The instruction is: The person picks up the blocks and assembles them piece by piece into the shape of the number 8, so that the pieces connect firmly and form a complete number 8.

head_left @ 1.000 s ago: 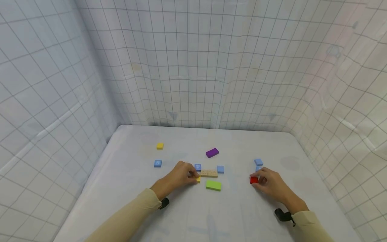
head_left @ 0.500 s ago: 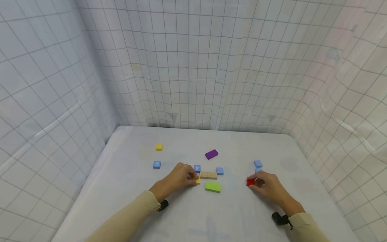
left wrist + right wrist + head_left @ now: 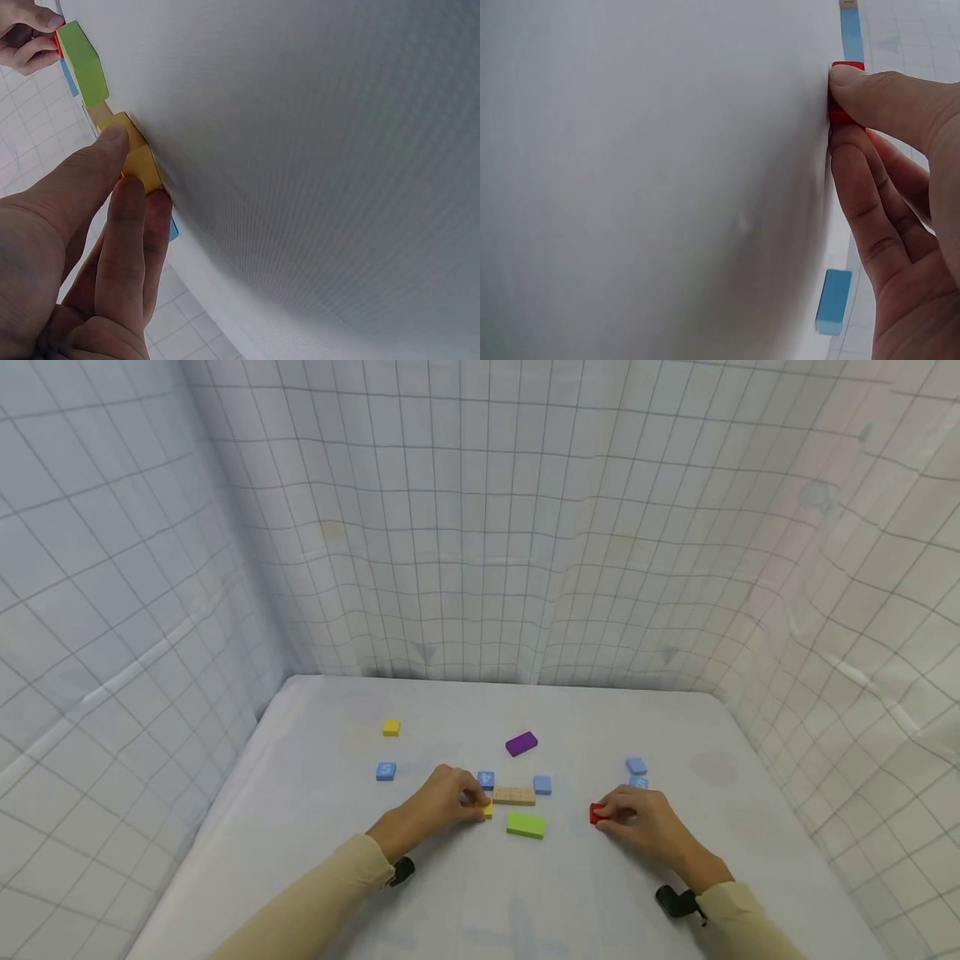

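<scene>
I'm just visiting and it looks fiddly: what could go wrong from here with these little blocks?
The left hand pinches a yellow block very close to the wood-coloured block, so a small slip might nudge that piece askew.

The right hand pinches a small red block with its fingertips, so it could slip or twist.

The lime-green block lies between the hands; either might knock it if they come closer together.

Long beige sleeves point(image 3: 315, 893); black rounded wrist cameras point(image 3: 677, 902) near cuffs point(image 3: 375, 858).

5 on blue tile point(image 3: 386, 771), 4 on another tile point(image 3: 486, 780)
</scene>
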{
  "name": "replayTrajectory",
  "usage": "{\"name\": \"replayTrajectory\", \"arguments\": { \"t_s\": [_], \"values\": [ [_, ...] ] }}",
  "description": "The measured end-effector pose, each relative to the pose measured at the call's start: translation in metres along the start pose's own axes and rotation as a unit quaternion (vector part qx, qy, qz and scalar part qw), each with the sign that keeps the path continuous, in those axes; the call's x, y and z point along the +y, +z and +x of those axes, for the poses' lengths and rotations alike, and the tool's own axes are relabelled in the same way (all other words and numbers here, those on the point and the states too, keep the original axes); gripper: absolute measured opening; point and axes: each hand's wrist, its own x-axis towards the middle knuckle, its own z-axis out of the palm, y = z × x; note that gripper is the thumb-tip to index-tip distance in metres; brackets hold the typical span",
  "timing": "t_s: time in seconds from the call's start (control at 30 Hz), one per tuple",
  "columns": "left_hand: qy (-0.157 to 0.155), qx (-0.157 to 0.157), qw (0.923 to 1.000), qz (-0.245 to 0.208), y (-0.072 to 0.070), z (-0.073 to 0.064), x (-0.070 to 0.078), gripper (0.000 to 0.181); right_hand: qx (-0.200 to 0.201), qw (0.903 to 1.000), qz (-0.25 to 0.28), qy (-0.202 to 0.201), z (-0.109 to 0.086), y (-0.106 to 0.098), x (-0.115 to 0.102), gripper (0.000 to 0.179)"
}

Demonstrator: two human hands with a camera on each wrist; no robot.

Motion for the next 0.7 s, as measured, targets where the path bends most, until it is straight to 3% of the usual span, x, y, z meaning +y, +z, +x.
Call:
{"name": "replayTrajectory", "arguments": {
  "t_s": [0.07, 0.2, 0.23, 0.3, 0.33, 0.47, 0.53, 0.7],
  "values": [
    [-0.011, -0.007, 0.9999, -0.003, -0.006, -0.003, 0.012, 0.014, -0.009, 0.9999, -0.01, 0.007, 0.002, 0.002, -0.002, 0.022],
    [-0.004, -0.004, 1.0, -0.005, -0.01, -0.004, 0.017, 0.013, -0.027, 0.9991, -0.022, 0.024, 0.008, 0.005, -0.006, 0.019],
    [0.0, -0.002, 1.0, -0.004, -0.009, -0.004, 0.014, 0.014, -0.032, 0.9988, -0.025, 0.029, 0.01, 0.006, -0.007, 0.019],
    [0.024, 0.008, 0.9997, 0.006, -0.001, 0.0, -0.003, 0.014, -0.038, 0.9984, -0.026, 0.032, 0.014, 0.008, -0.009, 0.018],
    [0.015, 0.006, 0.9999, 0.004, -0.001, 0.001, -0.003, 0.016, -0.041, 0.9982, -0.028, 0.035, 0.016, 0.009, -0.01, 0.018],
    [0.025, 0.008, 0.9996, 0.01, 0.013, 0.009, -0.031, 0.016, -0.051, 0.9976, -0.029, 0.037, 0.023, 0.013, -0.013, 0.016],
    [0.016, 0.004, 0.9999, 0.001, 0.015, 0.011, -0.035, 0.017, -0.058, 0.9971, -0.024, 0.044, 0.025, 0.015, -0.015, 0.015],
    [0.03, 0.009, 0.9995, 0.008, 0.02, 0.01, -0.038, 0.016, -0.07, 0.9959, -0.016, 0.054, 0.027, 0.018, -0.018, 0.015]
  ]
}}
